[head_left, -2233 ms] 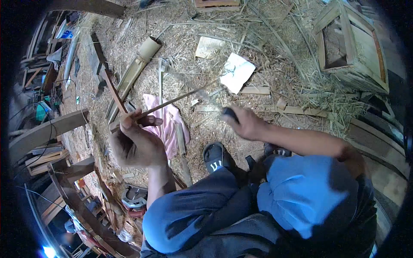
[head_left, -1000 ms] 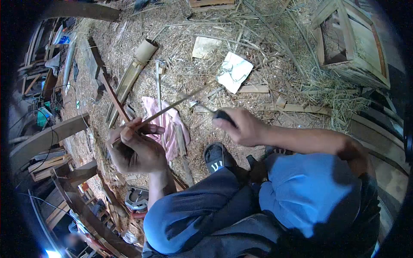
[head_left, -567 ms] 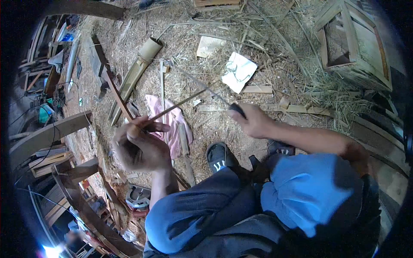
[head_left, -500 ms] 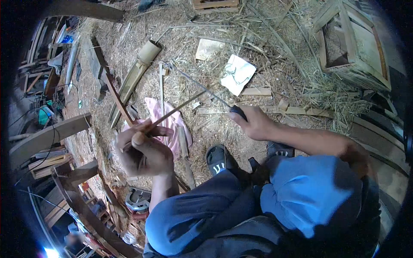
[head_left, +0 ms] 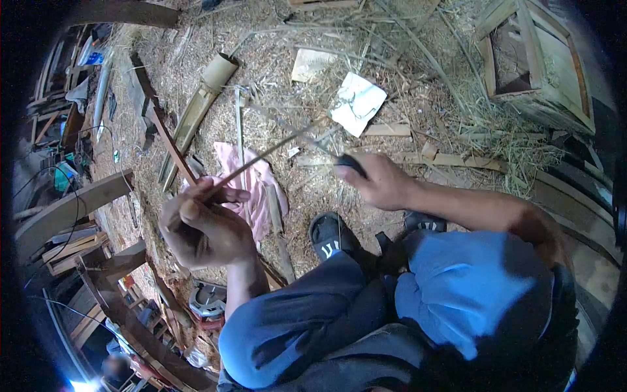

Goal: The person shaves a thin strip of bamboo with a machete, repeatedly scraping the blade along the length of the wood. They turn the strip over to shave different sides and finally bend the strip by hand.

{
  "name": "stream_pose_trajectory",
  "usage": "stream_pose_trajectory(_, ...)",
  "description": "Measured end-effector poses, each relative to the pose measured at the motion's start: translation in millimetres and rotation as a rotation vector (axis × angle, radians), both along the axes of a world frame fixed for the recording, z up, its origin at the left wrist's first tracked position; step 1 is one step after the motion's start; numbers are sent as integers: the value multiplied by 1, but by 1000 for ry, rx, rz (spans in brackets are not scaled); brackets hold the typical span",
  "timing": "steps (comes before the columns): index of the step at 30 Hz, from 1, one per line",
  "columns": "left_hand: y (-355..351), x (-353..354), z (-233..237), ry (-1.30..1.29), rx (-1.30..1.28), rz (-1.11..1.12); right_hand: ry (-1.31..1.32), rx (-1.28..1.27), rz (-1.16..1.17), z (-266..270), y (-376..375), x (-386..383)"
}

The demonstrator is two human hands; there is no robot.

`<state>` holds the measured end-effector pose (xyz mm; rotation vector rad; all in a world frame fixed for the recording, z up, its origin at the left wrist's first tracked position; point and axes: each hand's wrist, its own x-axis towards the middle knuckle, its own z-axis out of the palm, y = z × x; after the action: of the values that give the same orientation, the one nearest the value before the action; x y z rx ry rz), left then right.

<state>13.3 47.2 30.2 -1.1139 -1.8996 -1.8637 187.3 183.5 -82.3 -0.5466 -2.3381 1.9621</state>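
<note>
My left hand (head_left: 206, 225) is closed around a thin wooden strip (head_left: 264, 153), whose free end points up and to the right. A knife (head_left: 353, 164) with a black handle is gripped in my right hand (head_left: 385, 183). Its long, thin blade is blurred and crosses the strip's far end in this view. A longer brown strip (head_left: 171, 140) runs down from the upper left and meets the outline of my left hand. Below the hands, a pink cloth (head_left: 261, 196) lies on the floor, partly hidden by my left hand.
Shavings and straw cover the floor. A split bamboo length (head_left: 199, 108), a white paper sheet (head_left: 358, 103) and a flat wooden slat (head_left: 457, 160) lie ahead. A wooden frame box (head_left: 539, 62) stands at the upper right. Curved timbers (head_left: 75, 202) and a power tool (head_left: 208, 300) are at left.
Both hands have shifted slightly left, still holding the strip and the knife. The blade now looks more blurred. The whole view has moved a little.
</note>
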Motion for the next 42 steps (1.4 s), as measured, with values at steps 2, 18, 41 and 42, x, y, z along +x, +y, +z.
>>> stream_pose_trajectory(2,6,-1,1,2,24,4,188,-81,78,39,2,-12)
stream_pose_trajectory(18,4,-3,-2,-14,39,29,257,1,-30,-12,-9,0)
stream_pose_trajectory(41,-4,6,4,-14,-48,-48,41,-53,-11,6,-3,1)
stream_pose_trajectory(42,-3,7,5,-13,-46,-52,42,-50,-14,6,0,3)
